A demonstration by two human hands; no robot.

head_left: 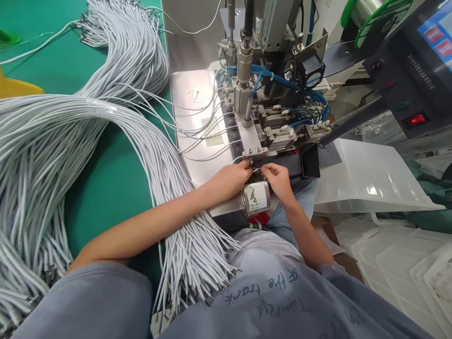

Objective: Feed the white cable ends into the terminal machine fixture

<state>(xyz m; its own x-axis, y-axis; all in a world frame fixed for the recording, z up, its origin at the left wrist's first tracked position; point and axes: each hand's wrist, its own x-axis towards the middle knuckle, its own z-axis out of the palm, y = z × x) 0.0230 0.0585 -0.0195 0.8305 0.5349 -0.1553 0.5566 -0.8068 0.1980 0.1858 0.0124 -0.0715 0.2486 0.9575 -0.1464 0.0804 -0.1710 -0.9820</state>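
My left hand (240,176) is closed at the front end of the machine's fixture, its fingertips against the dark row of holders (236,136). A short bit of white cable (256,170) shows between it and my right hand (277,180), which pinches the cable's end with thumb and forefinger. Fine wires at that tip are too small to make out. Several white cables (208,127) curve into the holders beside the upright air cylinder (243,94). Under my left forearm lies a thick bundle of white cables (165,174), its cut ends hanging toward my lap.
More white cables (137,52) lie on the green table (102,188) at left. A silver box with a label (257,197) sits just below my hands. Right of them are a black tray (310,162), a white plastic sheet (374,179) and a control panel (406,89). A solder wire spool (367,19) hangs above.
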